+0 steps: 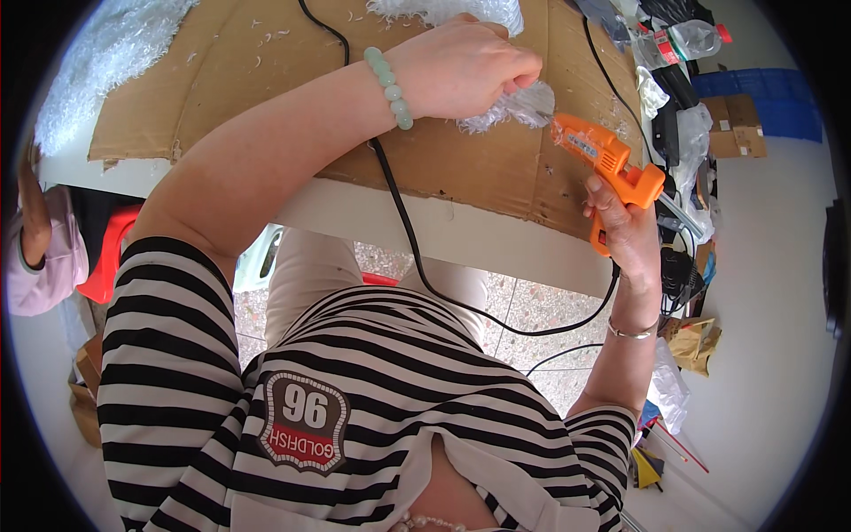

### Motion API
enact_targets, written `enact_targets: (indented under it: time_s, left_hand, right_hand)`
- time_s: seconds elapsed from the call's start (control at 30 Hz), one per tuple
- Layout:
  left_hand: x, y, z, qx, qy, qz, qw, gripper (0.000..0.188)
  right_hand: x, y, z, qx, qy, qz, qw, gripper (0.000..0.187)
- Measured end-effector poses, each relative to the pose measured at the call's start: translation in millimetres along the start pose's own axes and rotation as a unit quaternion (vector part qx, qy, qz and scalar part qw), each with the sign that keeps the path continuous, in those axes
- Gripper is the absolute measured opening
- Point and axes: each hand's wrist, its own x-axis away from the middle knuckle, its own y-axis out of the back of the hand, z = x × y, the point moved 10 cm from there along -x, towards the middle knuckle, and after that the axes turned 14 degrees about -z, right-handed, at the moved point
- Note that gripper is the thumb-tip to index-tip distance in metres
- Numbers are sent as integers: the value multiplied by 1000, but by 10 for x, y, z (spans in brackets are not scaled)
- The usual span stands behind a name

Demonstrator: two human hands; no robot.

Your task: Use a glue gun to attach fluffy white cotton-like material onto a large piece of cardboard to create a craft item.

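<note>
My right hand [626, 232] is wrapped round the grip of an orange hot glue gun [612, 152], a glue stick jutting from its back end. The gun's nozzle points left, close to a white fluffy piece [505, 111]. Fingers curled, my left hand [470, 66] pinches that piece above the cardboard [284, 75]. Part of the piece is hidden under the hand. Just beyond my left hand lies more white fluffy material [443, 11]. The gun's black cord [496, 321] loops down past the table edge and back up under my left wrist.
A heap of white fluffy fabric [115, 62] lies at the far left. Beside it a person in a pink top [55, 253] sits. On the right are a plastic bottle [696, 41], clear bags, cables and a cardboard box [736, 126]. White scraps dot the cardboard.
</note>
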Motion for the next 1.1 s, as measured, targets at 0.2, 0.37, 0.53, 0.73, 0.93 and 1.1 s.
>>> enact_targets:
  time_s: [0.2, 0.37, 0.53, 0.73, 0.93, 1.1]
  left_hand:
    - [7, -1, 5, 6, 5, 11, 1000, 21]
    - [16, -36, 33, 10, 2, 9, 1000, 20]
    - [14, 5, -5, -7, -42, -31, 999, 10]
    - [4, 1, -22, -26, -40, -23, 999, 12]
    - [11, -1, -16, -18, -41, -24, 999, 13]
    - [17, -22, 2, -21, -34, -7, 999, 12]
  right_hand:
    - [28, -63, 24, 30, 3, 19, 999, 31]
    - [-56, 3, -2, -1, 7, -12, 1000, 29]
    - [-119, -1, 4, 26, 2, -19, 999, 26]
    - [-209, -13, 64, -7, -1, -30, 1000, 23]
    - [-250, -46, 108, 1, 6, -21, 1000, 22]
    - [-138, 31, 42, -26, -2, -14, 1000, 22]
